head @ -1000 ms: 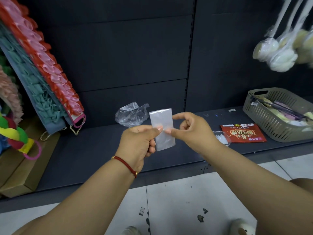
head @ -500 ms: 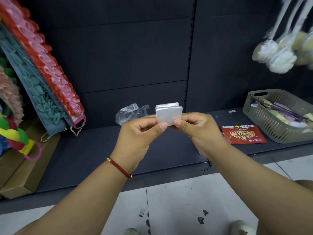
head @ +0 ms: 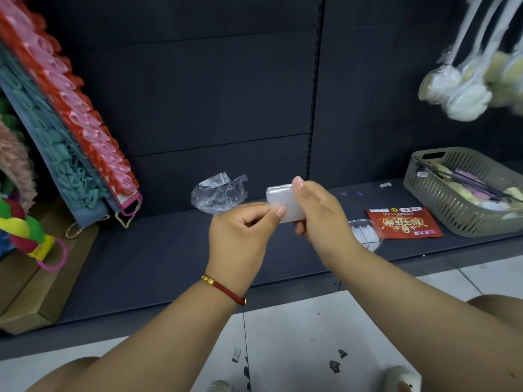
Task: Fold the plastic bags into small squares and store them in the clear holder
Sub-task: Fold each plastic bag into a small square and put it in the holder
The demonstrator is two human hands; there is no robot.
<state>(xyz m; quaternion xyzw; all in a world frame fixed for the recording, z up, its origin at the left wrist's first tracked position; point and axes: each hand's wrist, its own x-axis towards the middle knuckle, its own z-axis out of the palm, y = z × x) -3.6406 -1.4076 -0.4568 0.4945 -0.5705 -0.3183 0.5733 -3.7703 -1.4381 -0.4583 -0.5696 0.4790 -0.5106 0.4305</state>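
Just both hands, left hand (head: pixel 240 233) and right hand (head: pixel 317 213), pinching folded bag (head: pixel 283 200); packet (head: pixel 403 222) lettering unreadable.

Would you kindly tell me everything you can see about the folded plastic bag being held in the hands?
The folded plastic bag is a small, whitish, translucent packet, roughly square, with stacked layers showing along its top edge. It is held up in the air in front of the dark shelf, slightly tilted. The right hand grips its right side, one fingertip over the top corner, and the left hand pinches its lower left edge. It touches nothing else.
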